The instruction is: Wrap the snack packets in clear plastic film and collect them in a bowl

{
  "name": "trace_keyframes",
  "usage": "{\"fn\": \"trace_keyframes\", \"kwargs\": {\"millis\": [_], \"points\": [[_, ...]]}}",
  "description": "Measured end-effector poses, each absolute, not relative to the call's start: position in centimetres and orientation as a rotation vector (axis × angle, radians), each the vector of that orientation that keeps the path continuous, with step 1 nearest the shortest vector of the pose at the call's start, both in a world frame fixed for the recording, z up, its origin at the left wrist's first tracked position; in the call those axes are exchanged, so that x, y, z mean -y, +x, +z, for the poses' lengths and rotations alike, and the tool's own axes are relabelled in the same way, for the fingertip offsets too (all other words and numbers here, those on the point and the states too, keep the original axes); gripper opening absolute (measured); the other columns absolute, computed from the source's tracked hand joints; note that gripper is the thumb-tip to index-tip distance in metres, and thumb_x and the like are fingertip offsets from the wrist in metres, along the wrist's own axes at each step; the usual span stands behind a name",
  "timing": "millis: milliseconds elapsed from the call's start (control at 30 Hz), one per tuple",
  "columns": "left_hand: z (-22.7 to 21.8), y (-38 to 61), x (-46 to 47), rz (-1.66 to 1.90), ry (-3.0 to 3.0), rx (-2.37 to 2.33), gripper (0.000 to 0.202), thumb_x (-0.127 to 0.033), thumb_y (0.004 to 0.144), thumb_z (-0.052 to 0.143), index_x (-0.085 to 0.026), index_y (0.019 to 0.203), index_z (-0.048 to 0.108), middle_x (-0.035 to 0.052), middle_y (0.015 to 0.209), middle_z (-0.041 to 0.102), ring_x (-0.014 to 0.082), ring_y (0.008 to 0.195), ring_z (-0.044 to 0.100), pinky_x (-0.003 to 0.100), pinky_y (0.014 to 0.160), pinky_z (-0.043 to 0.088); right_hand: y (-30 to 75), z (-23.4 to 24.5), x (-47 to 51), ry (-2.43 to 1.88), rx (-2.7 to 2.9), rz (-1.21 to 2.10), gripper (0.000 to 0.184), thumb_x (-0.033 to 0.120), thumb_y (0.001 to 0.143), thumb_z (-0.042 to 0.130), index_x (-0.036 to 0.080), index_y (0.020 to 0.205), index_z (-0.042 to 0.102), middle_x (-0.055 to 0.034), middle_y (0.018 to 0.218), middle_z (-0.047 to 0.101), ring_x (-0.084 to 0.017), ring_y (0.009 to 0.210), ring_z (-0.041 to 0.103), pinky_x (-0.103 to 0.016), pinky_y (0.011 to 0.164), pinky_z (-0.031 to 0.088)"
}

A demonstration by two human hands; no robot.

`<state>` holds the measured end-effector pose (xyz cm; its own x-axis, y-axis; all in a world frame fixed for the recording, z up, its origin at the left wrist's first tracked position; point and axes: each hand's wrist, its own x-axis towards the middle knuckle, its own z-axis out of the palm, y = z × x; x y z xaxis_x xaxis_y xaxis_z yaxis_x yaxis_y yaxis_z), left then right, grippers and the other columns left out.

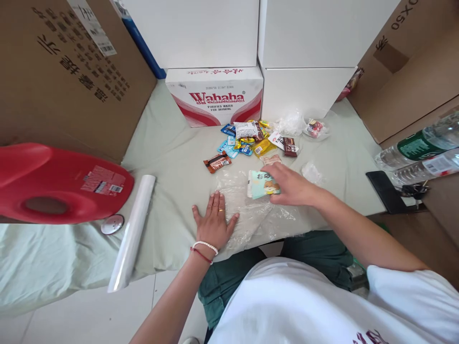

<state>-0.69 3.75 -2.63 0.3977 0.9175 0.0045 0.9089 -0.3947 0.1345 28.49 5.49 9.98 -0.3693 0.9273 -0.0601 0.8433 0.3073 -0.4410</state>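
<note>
My left hand (214,220) lies flat with fingers spread on the left edge of a clear plastic sheet (251,215) spread over the pale green cloth (168,157). My right hand (292,184) grips a pale green snack packet (261,185) and holds it on the sheet's middle. Just beyond lies a pile of small snack packets (251,138), among them a brown one (217,162) and a dark chocolate one (290,146).
A roll of clear film (132,230) and a small round metal lid (112,224) lie at the left, beside a red plastic jug (53,184). Cardboard and white boxes (214,95) stand behind. Water bottles (419,148) and a black phone (385,191) sit at the right.
</note>
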Motion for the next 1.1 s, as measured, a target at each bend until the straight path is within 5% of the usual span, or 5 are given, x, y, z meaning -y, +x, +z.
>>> {"fn": "trace_keyframes", "kwargs": {"millis": [200, 333, 567, 833, 1100], "points": [[-2.8, -0.3, -3.2, 0.115, 2.466, -1.751, 0.074, -0.056, 0.105, 0.028, -0.012, 0.165, 0.026, 0.0219, 0.170, 0.027, 0.0370, 0.157, 0.031, 0.080, 0.121, -0.001, 22.7, 5.1, -6.0, -1.693, 2.639, 0.595, 0.074, 0.032, 0.082, 0.076, 0.015, 0.149, 0.049, -0.0189, 0.132, 0.056, -0.037, 0.124, 0.052, -0.052, 0.106, 0.042], [-2.7, -1.2, -3.1, 0.160, 2.399, -1.728, 0.070, -0.050, 0.106, 0.030, -0.016, 0.166, 0.022, 0.0194, 0.170, 0.028, 0.0340, 0.158, 0.031, 0.075, 0.125, 0.006, 24.8, 3.3, -4.8, -1.555, 2.556, 0.578, 0.082, 0.031, 0.085, 0.078, 0.019, 0.157, 0.041, -0.0196, 0.159, 0.039, -0.040, 0.150, 0.029, -0.064, 0.122, 0.025], [-2.8, -6.3, -3.5, 0.362, 2.502, -1.488, 0.074, -0.011, 0.095, 0.037, -0.030, 0.166, 0.024, 0.0092, 0.169, 0.036, 0.0244, 0.155, 0.039, 0.056, 0.126, 0.032, 30.5, 2.7, 4.1, -1.263, 2.311, 0.580, 0.047, 0.038, 0.102, 0.059, 0.024, 0.147, 0.052, -0.0155, 0.139, 0.058, -0.029, 0.127, 0.056, -0.049, 0.106, 0.054], [-0.5, -6.1, -2.7, 0.663, 2.860, -1.171, 0.104, 0.005, 0.079, 0.044, -0.037, 0.167, 0.011, 0.0091, 0.174, 0.023, 0.0272, 0.162, 0.020, 0.063, 0.129, 0.020, 27.8, -1.8, 7.3, -1.462, 2.295, 0.358, 0.043, 0.033, 0.102, 0.060, 0.016, 0.141, 0.058, -0.0190, 0.137, 0.061, -0.033, 0.125, 0.055, -0.056, 0.106, 0.051], [3.6, 0.2, -6.3, 0.351, 2.968, -0.513, 0.092, 0.005, 0.082, 0.044, -0.035, 0.163, 0.029, 0.0029, 0.155, 0.058, 0.0213, 0.161, 0.023, 0.062, 0.129, -0.012, 27.7, -1.0, 5.7, -1.405, 2.354, 0.328, 0.028, 0.010, 0.097, 0.057, 0.019, 0.120, 0.070, -0.0141, 0.119, 0.067, -0.027, 0.106, 0.057, -0.046, 0.091, 0.054]]}}
